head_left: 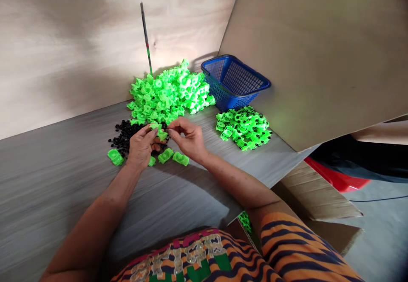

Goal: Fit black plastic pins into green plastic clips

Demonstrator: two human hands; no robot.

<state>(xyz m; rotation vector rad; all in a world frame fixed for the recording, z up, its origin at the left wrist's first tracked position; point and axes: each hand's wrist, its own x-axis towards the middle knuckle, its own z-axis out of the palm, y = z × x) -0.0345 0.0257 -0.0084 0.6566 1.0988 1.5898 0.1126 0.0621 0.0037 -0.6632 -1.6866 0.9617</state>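
Note:
Between the thumb and fingers of my left hand is a light green plastic toy car body. My right hand is closed in a pinch right at that body's right side; whatever lies between its fingertips is too small to make out. Under and behind my left hand spreads a pile of small black wheels. Several loose green car bodies lie on the grey table close to my hands. Beyond them rises a large heap of green car bodies.
A blue plastic basket stands by the corner of the wooden panels. In front of it sit green cars with black wheels. A thin rod leans on the back panel. Past the table's right edge are cardboard and another person's arm.

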